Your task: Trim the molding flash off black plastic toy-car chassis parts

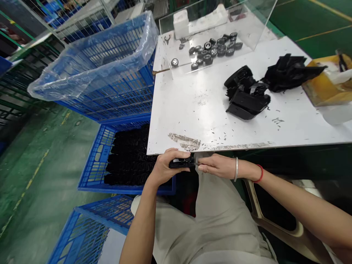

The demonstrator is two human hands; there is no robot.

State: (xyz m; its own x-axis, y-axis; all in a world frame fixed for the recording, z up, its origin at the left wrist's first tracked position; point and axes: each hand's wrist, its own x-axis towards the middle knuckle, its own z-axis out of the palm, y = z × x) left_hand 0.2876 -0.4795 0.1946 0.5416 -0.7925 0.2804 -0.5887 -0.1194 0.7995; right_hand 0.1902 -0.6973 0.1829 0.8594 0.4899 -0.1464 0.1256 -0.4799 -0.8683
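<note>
My left hand [161,168] is closed around a small black plastic part [177,164] just below the front edge of the white table [187,106]. My right hand [218,165] is pinched on a thin blade [197,164], most of which the fingers hide. Its tip meets the right end of the black part. On the table beyond my hands lie larger black plastic parts [247,102], and another dark cluster of them [288,73] sits farther right. Small black shavings are scattered near the front edge.
Several small black wheels [208,58] lie behind a clear plastic guard [253,33]. A yellow box [327,88] stands at the right. Left of the table are a blue crate with a plastic liner [110,80] and a blue crate [93,161] of black parts.
</note>
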